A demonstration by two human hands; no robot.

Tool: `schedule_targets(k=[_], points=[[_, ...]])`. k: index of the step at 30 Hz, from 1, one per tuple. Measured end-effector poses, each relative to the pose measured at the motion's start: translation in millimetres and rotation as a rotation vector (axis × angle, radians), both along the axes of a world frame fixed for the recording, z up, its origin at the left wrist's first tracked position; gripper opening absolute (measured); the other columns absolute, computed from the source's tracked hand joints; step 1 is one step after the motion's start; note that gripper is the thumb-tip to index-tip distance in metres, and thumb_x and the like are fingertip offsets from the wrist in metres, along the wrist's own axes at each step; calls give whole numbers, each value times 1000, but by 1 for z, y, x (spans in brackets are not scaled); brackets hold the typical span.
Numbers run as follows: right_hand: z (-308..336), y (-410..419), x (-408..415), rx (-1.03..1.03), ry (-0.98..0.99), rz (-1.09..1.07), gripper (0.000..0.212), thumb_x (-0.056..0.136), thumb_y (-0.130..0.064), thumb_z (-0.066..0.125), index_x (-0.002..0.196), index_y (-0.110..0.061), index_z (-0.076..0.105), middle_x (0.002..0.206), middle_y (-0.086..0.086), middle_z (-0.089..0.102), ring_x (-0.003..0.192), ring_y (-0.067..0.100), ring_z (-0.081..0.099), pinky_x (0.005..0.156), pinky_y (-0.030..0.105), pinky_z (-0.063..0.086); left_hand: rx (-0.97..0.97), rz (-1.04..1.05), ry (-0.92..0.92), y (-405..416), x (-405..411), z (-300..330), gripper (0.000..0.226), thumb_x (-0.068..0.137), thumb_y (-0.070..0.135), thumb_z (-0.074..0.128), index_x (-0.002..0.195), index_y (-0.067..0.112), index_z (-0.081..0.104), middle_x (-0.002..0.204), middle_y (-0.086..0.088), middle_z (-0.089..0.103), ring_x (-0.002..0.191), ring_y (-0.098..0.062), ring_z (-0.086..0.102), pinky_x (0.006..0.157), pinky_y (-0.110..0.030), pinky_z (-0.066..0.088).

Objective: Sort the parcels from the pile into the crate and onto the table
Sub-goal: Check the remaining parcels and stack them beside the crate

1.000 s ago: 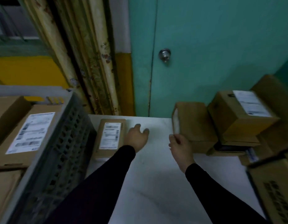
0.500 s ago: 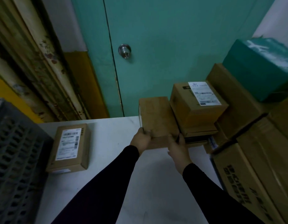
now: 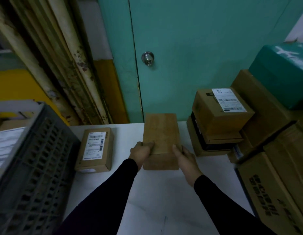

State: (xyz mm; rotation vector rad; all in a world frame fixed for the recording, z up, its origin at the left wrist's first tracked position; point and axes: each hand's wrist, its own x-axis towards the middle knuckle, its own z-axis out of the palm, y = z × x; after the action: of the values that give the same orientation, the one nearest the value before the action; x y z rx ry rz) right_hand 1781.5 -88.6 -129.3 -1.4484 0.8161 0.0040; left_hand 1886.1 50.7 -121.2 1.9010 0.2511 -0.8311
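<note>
fingers (image 3: pixel 150 144) curled (both hands) round parcel (image 3: pixel 161 133)

White surface (image 3: pixel 164 192) against teal door. Labelled parcel (image 3: pixel 96 148) flat at left, just beside grey crate (image 3: pixel 37 160). Plain brown parcel (image 3: pixel 160 141) mid-surface, near back edge. Stack of cardboard boxes (image 3: pixel 218 126) at right, labelled one on top.

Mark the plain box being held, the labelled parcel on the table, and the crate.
plain box (image 3: pixel 160 131), head view, bare top face
labelled parcel (image 3: pixel 95 146), head view, white label on top
crate (image 3: pixel 38 160), head view, slotted side wall
</note>
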Motion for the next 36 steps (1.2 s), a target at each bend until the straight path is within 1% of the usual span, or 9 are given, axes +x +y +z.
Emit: schedule_targets(k=[4, 6, 8, 10, 14, 17, 20, 28, 36], points=[[28, 22, -6, -53, -69, 66, 34, 101, -53, 49, 126, -31, 46, 114, -13, 47, 93, 1, 54, 75, 18, 47, -145, 96, 10, 34, 0, 28, 50, 97, 50, 59, 132, 14, 52, 119, -4, 65, 97, -19, 62, 76, -34, 47], [37, 33, -5, -58, -104, 78, 45, 96, -61, 53, 128, -30, 48, 126, -6, 56, 104, 8, 60, 89, 31, 54, -223, 134, 6, 47, -5, 42, 55, 92, 60, 60, 128, 19, 55, 113, -2, 66, 97, -18, 63, 71, -32, 47], [48, 45, -7, -34, -119, 46, 49, 93, -60, 60, 128, -28, 49, 130, -1, 60, 110, 16, 62, 98, 42, 54, -242, 126, -34, 62, -13, 55, 77, 76, 77, 65, 128, 21, 60, 116, -3, 70, 101, -20, 68, 76, -33, 52], [61, 57, -10, -10, -162, 30, 48, 91, -53, 67, 128, -27, 51, 130, 0, 61, 109, 17, 63, 91, 38, 54, -258, 121, -74, 77, -24, 66, 88, 63, 80, 72, 129, 24, 59, 115, -2, 72, 100, -20, 71, 80, -34, 57], [73, 79, -24, 87, -148, 72, 83, 66, -67, 80, 139, -37, 52, 137, 2, 58, 114, 25, 63, 101, 48, 52, -374, 66, -97, 104, -53, 82, 58, 82, 44, 80, 132, 32, 51, 118, -3, 70, 104, -23, 70, 85, -38, 59], [79, 99, -42, 143, -141, 133, 94, 61, -62, 88, 142, -40, 46, 132, -1, 63, 114, 25, 65, 103, 50, 52, -433, 69, -89, 126, -74, 81, 73, 69, 33, 92, 131, 28, 55, 115, -5, 73, 104, -25, 71, 92, -42, 59], [79, 113, -60, 185, -149, 195, 80, 73, -41, 86, 141, -35, 45, 129, -2, 66, 113, 22, 66, 101, 44, 54, -466, 34, -58, 146, -93, 76, 102, 47, 38, 98, 138, 21, 54, 117, -5, 74, 107, -24, 72, 94, -43, 59], [64, 149, -99, 207, -131, 239, 74, 77, -30, 84, 136, -36, 40, 127, -3, 63, 112, 18, 65, 84, 30, 56, -528, 80, -74, 185, -139, 54, 66, 75, 10, 87, 129, 26, 52, 119, -7, 73, 107, -23, 71, 82, -33, 60], [60, 154, -102, 186, -164, 256, 78, 84, -25, 82, 148, -30, 38, 131, 0, 64, 112, 19, 68, 85, 28, 59, -513, 82, -122, 193, -146, 43, 78, 65, 26, 94, 131, 26, 53, 119, -4, 74, 107, -21, 72, 89, -37, 60]])
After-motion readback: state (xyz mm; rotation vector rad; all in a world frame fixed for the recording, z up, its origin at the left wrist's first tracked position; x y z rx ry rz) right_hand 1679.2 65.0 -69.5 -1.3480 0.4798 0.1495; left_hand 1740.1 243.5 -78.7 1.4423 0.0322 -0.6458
